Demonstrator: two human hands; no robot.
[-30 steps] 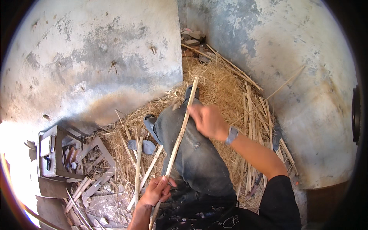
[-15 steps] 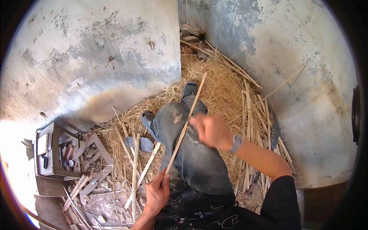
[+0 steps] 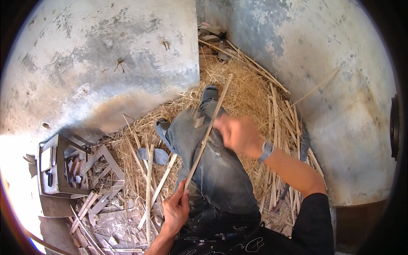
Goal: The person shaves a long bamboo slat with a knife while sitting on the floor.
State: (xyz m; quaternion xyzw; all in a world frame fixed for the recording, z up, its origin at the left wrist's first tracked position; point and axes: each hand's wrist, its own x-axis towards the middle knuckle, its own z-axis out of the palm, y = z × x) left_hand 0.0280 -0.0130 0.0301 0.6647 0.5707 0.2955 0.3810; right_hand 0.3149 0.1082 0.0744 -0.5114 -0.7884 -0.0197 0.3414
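A long, thin bamboo strip (image 3: pixel 207 131) slants across my lap, its far tip near my shoe. My left hand (image 3: pixel 176 209) pinches the near end, thumb against fingers. Around the strip's middle, just right of it, is my right hand (image 3: pixel 241 135), closed in a fist and blurred by motion. A blurred flat grey-brown patch (image 3: pixel 198 120) shows on the strip's other side, level with the fist; I cannot tell whether it is a blade or part of the trousers. What the right fist grips is hidden. My knees, in worn grey trousers (image 3: pixel 221 178), lie under the strip.
Straw-like shavings (image 3: pixel 242 91) cover the floor. Many split strips (image 3: pixel 276 136) lie along the right wall, and several poles (image 3: pixel 149 191) lie at left. A broken wooden frame box (image 3: pixel 63 165) stands among rubble at far left. Peeling walls (image 3: pixel 106 51) meet ahead.
My right fist has moved slightly away from me and to the right. The strip's far tip has risen a little, while my left hand stays at the near end.
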